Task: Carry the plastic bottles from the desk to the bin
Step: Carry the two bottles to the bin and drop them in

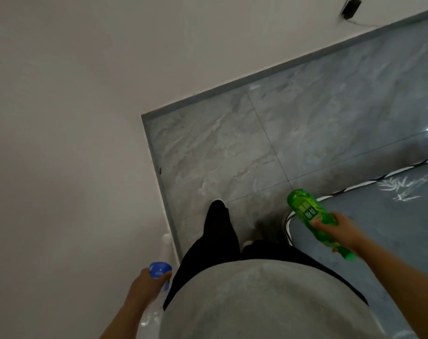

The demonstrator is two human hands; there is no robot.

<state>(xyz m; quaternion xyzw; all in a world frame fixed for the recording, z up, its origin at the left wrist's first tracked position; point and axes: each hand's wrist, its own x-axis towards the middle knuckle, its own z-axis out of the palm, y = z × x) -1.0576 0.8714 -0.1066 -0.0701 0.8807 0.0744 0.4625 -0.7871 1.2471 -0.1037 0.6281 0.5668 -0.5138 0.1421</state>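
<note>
Looking down the wearer's own body, the nearest element is a grey top (262, 302) filling the bottom centre, with black trousers (220, 241) extending beyond it.

Left hand (147, 285), at lower left: closed around a clear plastic bottle (159, 267) with a blue label. The fingers wrap the labelled band; the clear body runs past the hand on both sides, one end toward the wall with a pale cap, the other back along the forearm. The bottle is held off the floor, just beside the left hip.

Right hand (337, 231), at right: closed around a green plastic bottle (313, 216). The grip sits past the middle of the body, toward the cap. The bottle lies tilted, its base pointing far and left, its green cap pointing near and right, below the wrist. It is held in the air above the edge of a grey rug (379, 228).

One foot, dark trouser leg with a pale shoe tip (218, 200), is set forward on the grey marbled tile floor (232, 148). The rug, at right, has a white and black border and a pale bamboo motif.

Beyond and to the left, a white wall (73, 106) meets the floor along a grey skirting (257, 77) that turns a corner at centre left. At far upper right, a small dark fixture (351, 7) on the wall has a thin cable trailing from it. A bright reflection shows on the tiles at far right.
</note>
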